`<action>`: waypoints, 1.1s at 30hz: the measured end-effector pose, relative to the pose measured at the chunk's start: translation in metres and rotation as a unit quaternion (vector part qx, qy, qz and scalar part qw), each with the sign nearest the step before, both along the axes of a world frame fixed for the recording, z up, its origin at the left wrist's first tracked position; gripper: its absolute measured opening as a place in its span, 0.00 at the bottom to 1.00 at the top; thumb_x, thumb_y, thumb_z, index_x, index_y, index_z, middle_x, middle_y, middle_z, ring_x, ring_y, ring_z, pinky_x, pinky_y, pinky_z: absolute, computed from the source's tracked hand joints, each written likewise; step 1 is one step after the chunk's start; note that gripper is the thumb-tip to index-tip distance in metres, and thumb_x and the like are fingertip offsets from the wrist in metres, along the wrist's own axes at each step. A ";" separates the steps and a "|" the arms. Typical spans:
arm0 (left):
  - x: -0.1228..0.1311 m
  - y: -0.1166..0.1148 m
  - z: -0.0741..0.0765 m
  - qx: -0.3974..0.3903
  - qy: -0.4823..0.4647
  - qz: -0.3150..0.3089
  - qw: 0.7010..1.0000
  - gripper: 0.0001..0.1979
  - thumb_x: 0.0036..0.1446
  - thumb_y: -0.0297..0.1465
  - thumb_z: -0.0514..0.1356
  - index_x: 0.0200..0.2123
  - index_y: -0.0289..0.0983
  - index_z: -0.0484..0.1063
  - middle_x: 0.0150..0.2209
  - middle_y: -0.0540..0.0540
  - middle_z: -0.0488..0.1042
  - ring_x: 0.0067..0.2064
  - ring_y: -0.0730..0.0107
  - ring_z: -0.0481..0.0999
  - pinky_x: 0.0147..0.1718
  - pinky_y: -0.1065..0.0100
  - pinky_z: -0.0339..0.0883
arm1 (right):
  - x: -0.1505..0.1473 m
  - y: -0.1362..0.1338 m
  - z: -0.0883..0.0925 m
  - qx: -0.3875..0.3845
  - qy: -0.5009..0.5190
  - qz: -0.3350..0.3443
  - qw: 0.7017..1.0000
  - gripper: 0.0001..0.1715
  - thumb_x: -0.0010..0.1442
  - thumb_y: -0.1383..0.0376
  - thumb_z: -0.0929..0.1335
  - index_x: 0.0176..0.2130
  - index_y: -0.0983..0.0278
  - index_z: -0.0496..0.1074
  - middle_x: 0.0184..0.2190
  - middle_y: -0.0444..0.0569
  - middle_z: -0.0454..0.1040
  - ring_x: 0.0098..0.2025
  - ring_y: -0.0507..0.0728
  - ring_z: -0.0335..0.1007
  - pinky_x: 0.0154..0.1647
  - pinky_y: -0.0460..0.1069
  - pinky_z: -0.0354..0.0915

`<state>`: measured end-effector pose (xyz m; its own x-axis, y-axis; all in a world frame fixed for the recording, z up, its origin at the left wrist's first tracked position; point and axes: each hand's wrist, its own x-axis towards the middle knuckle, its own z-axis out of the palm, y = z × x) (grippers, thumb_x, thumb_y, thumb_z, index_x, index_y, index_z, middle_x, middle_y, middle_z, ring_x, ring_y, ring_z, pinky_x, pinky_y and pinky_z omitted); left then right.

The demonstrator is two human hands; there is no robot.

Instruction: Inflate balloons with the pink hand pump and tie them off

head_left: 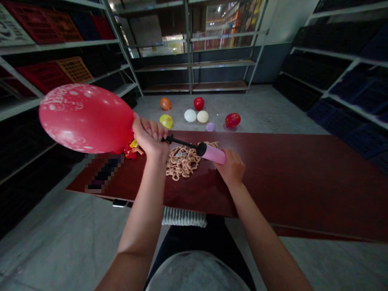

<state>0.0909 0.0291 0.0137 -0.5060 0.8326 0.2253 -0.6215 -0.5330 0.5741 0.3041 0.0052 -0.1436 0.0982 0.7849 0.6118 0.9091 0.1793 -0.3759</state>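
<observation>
the red balloon is held in the air at the far left corner of the worktop, just left of the fingers of the left hand, which are clamped at its neck end; that hand is the nearer one. the balloon's long axis is laid leftward from the grip, its rounded end pointed past the left edge and its neck turned right, toward the pump. the pump is slanted from the left hand rightward and slightly toward the near edge, its pink end gripped by the fingers of the right hand. whether neck and pump are joined cannot be told. a heap of tan rings is seen below the pump.
</observation>
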 end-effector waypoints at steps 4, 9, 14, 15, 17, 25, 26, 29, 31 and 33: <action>0.039 0.013 -0.019 -0.017 -0.002 -0.031 0.999 0.31 0.69 0.45 0.51 0.17 0.39 0.44 0.12 0.56 0.41 0.13 0.78 0.41 0.13 0.70 0.40 | -0.002 -0.001 0.002 0.003 0.007 -0.007 1.000 0.16 0.58 0.61 0.69 0.45 0.65 0.74 0.39 0.53 0.78 0.41 0.60 0.71 0.39 0.50 0.59; 0.079 0.021 -0.049 -0.043 -0.007 -0.060 0.997 0.30 0.69 0.42 0.53 0.16 0.39 0.47 0.11 0.57 0.45 0.12 0.80 0.45 0.13 0.71 0.42 | -0.001 0.001 0.001 0.002 0.009 -0.012 1.000 0.16 0.58 0.58 0.70 0.44 0.64 0.74 0.38 0.52 0.78 0.40 0.60 0.72 0.38 0.50 0.58; 0.069 0.020 -0.058 -0.066 -0.015 -0.057 0.996 0.29 0.68 0.39 0.54 0.17 0.39 0.46 0.11 0.57 0.46 0.12 0.80 0.46 0.14 0.71 0.43 | -0.003 0.004 -0.002 -0.014 -0.023 0.005 1.000 0.17 0.57 0.59 0.71 0.45 0.63 0.73 0.38 0.50 0.79 0.40 0.59 0.73 0.37 0.49 0.58; 0.063 0.019 -0.059 -0.073 -0.019 -0.052 0.996 0.29 0.68 0.39 0.54 0.17 0.39 0.45 0.11 0.57 0.46 0.12 0.80 0.46 0.14 0.71 0.43 | -0.005 0.003 -0.002 -0.014 -0.037 0.013 0.999 0.17 0.57 0.59 0.70 0.46 0.63 0.73 0.38 0.51 0.79 0.40 0.59 0.73 0.37 0.49 0.58; 0.050 0.015 -0.061 -0.084 -0.030 -0.046 0.995 0.29 0.67 0.39 0.54 0.18 0.38 0.45 0.11 0.58 0.46 0.12 0.81 0.46 0.15 0.71 0.44 | -0.007 0.002 -0.003 -0.021 -0.069 0.030 0.997 0.17 0.59 0.58 0.70 0.46 0.63 0.72 0.38 0.52 0.79 0.40 0.59 0.72 0.36 0.49 0.58; -0.001 -0.006 -0.068 -0.102 -0.084 -0.008 0.991 0.24 0.66 0.28 0.49 0.17 0.38 0.45 0.11 0.55 0.45 0.13 0.80 0.45 0.18 0.67 0.40 | -0.011 -0.004 0.001 -0.034 -0.146 0.091 0.985 0.16 0.61 0.57 0.70 0.46 0.63 0.71 0.41 0.53 0.78 0.43 0.59 0.72 0.37 0.49 0.59; -0.007 -0.009 -0.067 -0.103 -0.086 -0.004 0.991 0.24 0.66 0.28 0.48 0.17 0.37 0.45 0.11 0.55 0.45 0.13 0.80 0.46 0.19 0.67 0.39 | -0.011 -0.004 0.001 -0.030 -0.152 0.093 0.984 0.16 0.61 0.57 0.69 0.46 0.63 0.71 0.41 0.53 0.78 0.43 0.59 0.72 0.37 0.49 0.59; -0.027 -0.016 -0.063 -0.103 -0.085 0.010 0.991 0.25 0.68 0.30 0.47 0.18 0.37 0.43 0.11 0.55 0.44 0.13 0.81 0.46 0.21 0.65 0.39 | -0.012 -0.005 0.000 -0.020 -0.171 0.091 0.981 0.16 0.61 0.56 0.69 0.46 0.62 0.72 0.42 0.53 0.78 0.43 0.60 0.72 0.37 0.49 0.60; -0.042 -0.020 -0.060 -0.096 -0.072 0.025 0.993 0.25 0.69 0.31 0.47 0.19 0.36 0.42 0.12 0.55 0.43 0.13 0.82 0.45 0.22 0.65 0.38 | -0.012 -0.005 0.000 -0.019 -0.178 0.087 0.980 0.16 0.62 0.55 0.68 0.46 0.61 0.72 0.41 0.52 0.79 0.43 0.61 0.73 0.37 0.50 0.60; -0.058 -0.023 -0.057 -0.084 -0.059 0.035 0.994 0.24 0.68 0.30 0.46 0.19 0.36 0.41 0.12 0.55 0.42 0.13 0.82 0.45 0.21 0.65 0.38 | -0.013 -0.006 -0.001 -0.021 -0.181 0.084 0.980 0.15 0.62 0.55 0.68 0.45 0.61 0.72 0.41 0.53 0.79 0.42 0.61 0.73 0.37 0.50 0.61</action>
